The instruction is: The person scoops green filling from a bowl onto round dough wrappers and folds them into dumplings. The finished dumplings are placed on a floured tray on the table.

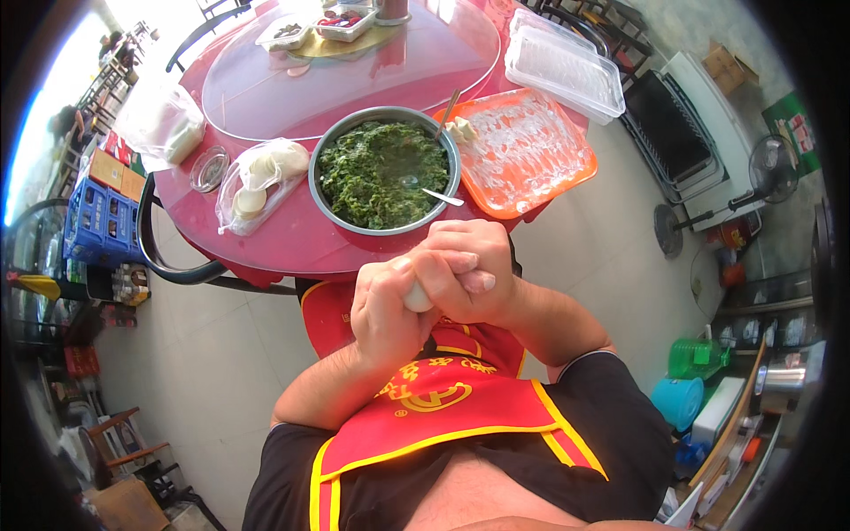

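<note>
My left hand (392, 308) and my right hand (471, 265) press together around a pale dumpling (418, 298), mostly hidden between the fingers. Just beyond them stands a metal bowl (319, 199) of chopped green filling (372, 172), with a spoon (443, 196) at its near rim and another utensil handle (449, 109) leaning at its right. To its right an orange tray (531, 152), dusted with white flour, holds a few pale dumplings (461, 129) in its left corner. Left of the bowl, round dough wrappers (272, 166) lie in and on a clear plastic bag.
On the round table (292, 255) are a glass dish (210, 168), a white plastic bag (163, 123), food containers (345, 23) and stacked clear plastic trays (564, 66). A black chair (179, 273) touches the left side. A fan (771, 169) stands right, blue crates (99, 222) left.
</note>
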`<state>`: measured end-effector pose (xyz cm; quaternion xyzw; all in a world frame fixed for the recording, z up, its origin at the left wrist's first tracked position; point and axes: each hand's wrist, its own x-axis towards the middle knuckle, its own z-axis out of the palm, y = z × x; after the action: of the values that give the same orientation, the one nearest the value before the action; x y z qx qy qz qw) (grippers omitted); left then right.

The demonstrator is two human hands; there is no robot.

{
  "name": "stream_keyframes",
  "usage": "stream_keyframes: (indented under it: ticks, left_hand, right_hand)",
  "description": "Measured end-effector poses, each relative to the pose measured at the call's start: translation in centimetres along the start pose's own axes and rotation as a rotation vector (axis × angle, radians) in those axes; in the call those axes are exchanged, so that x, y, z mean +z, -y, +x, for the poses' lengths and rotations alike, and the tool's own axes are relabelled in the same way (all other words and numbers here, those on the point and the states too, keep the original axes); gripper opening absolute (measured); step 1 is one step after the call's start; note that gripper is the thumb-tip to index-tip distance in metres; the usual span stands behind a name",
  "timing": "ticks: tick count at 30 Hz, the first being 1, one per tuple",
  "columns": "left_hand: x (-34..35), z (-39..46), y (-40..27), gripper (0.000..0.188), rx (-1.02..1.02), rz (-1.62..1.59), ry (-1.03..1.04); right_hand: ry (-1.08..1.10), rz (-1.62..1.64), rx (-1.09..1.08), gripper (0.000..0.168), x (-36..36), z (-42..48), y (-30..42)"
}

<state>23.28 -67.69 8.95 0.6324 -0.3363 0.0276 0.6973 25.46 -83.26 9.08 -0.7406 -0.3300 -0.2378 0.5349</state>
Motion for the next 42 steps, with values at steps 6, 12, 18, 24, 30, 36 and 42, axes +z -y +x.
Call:
stream_keyframes:
  ticks: [6,12,18,24,30,36,42]
  left_hand:
    - [-1.9,-1.0,1.9,0.027,0.212,0.370,-0.012]
    - [-1.3,0.0,3.0,0.035,-0.263,-0.493,-0.231]
    - [-2.1,0.0,5.0,0.064,-0.649,-1.234,-0.372]
    - [-1.0,-0.1,4.7,0.062,-0.681,-1.085,-0.323]
    - [-1.0,-0.6,3.9,0.060,-0.670,-0.944,-0.288]
    - [-1.5,-1.9,4.8,0.056,-0.554,-0.662,-0.186]
    - [-2.7,-0.9,5.0,0.052,-0.510,-1.387,-0.280]
  right_hand:
    - [-0.070,-0.073,-0.133,0.008,0.6,-0.6,0.7]
    - [-0.117,0.052,0.129,0.026,2.2,-1.2,-3.1]
    - [0.041,0.962,0.736,0.052,2.0,-1.7,-3.7]
    - [-0.006,0.548,0.697,0.040,2.2,-1.4,-4.1]
    - [-0.083,0.253,0.345,0.026,2.0,-1.1,-2.9]
    - [-0.130,0.215,0.252,0.028,3.0,-1.9,-3.3]
    - [-0.348,0.317,0.411,0.027,2.0,-2.5,-3.9]
